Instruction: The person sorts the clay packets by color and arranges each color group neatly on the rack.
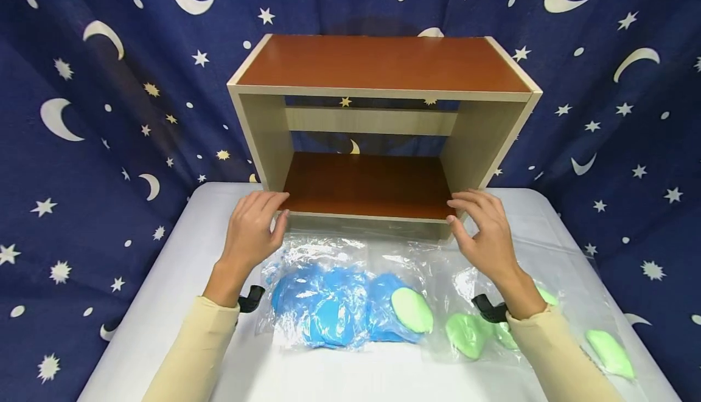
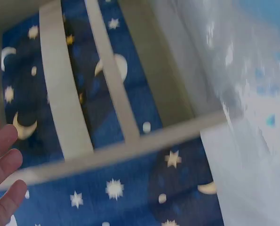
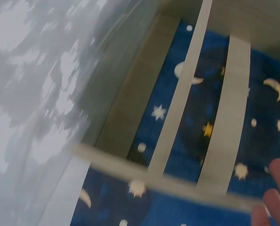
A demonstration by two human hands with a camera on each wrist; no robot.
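A small wooden shelf unit point(image 1: 383, 64) with a reddish-brown top and inner board point(image 1: 367, 183) stands at the back of the table. By its lower left front corner is my left hand point(image 1: 253, 228), fingers loosely bent and thumb apart from them. My right hand point(image 1: 484, 235) mirrors it at the lower right front corner, its fingertips overlapping the side panel in the head view. Both wrist views show relaxed fingers point(image 2: 5, 165) beside the pale frame, with nothing between them. The right hand's fingers point(image 3: 277, 202) appear at the edge of its view.
Clear plastic bags holding blue pieces point(image 1: 328, 311) lie in front of the shelf, with a light green piece point(image 1: 412, 309) on them. More bagged green pieces point(image 1: 468, 334) lie to the right on the white table point(image 1: 339, 381). A blue moon-and-star curtain point(image 1: 126, 146) hangs behind.
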